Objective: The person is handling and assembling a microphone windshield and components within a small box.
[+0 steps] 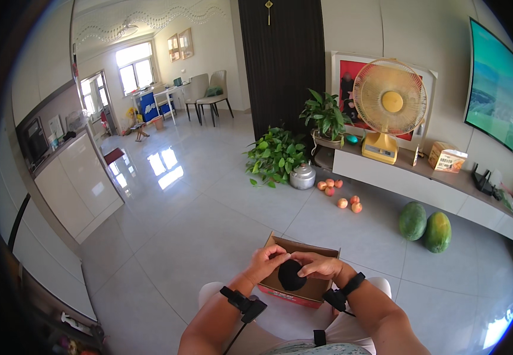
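A black, rounded thing (292, 276) with a matte surface is held up between my two hands, over an open cardboard box (321, 291). What kind of thing it is cannot be made out. At its upper left edge, the fingers of my left hand (264, 263) are pinched together. My right hand (321, 265) grips its upper right side, with the thumb lying against it. The box has a brown inside and a red front wall, and it sits between my legs. Part of its inside is hidden behind my hands and the black thing.
Beyond the box, several peaches (356, 207) and two watermelons (412, 221) lie on the grey tiled floor (221, 236). A metal kettle (302, 177) stands by leafy plants (275, 155). On the low cabinet (386, 177) is a yellow fan (391, 102). Both wrists wear black straps with small devices.
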The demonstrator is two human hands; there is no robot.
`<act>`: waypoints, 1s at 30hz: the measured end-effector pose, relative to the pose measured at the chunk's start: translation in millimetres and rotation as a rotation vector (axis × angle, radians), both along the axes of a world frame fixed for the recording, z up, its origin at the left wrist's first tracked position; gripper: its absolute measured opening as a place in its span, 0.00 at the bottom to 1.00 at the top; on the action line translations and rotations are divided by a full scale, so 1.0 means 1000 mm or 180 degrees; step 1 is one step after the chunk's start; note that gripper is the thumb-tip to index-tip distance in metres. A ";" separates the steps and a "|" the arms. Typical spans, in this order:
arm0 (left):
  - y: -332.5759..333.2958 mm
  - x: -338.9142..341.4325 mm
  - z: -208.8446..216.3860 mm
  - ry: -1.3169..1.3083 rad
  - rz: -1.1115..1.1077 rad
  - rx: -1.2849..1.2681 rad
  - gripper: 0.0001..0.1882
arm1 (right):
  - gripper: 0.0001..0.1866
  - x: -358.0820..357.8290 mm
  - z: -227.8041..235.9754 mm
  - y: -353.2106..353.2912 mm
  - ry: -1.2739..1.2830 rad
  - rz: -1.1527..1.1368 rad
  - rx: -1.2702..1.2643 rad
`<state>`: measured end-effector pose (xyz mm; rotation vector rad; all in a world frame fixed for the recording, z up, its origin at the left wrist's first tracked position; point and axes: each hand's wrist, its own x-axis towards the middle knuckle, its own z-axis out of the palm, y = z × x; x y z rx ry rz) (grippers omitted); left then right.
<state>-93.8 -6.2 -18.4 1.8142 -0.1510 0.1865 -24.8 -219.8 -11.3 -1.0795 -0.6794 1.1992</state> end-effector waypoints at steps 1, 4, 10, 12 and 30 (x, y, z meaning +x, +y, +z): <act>0.000 0.000 0.000 0.0004 -0.0001 -0.0003 0.09 | 0.32 0.000 0.000 0.000 0.0150 -0.0002 0.0153; 0.001 -0.001 0.001 0.0217 -0.0080 -0.0507 0.09 | 0.31 -0.003 0.005 0.000 0.0384 -0.0100 0.0336; -0.004 -0.008 0.005 0.0503 0.0068 -0.1044 0.12 | 0.30 -0.007 0.023 0.003 0.0971 -0.0648 0.0793; -0.009 -0.009 0.018 0.0570 -0.0260 -0.1145 0.14 | 0.29 -0.008 0.028 0.001 0.0983 -0.0902 0.0989; -0.011 -0.007 0.018 0.1090 -0.0497 -0.1211 0.22 | 0.38 -0.010 0.033 0.017 0.0233 -0.2064 0.0657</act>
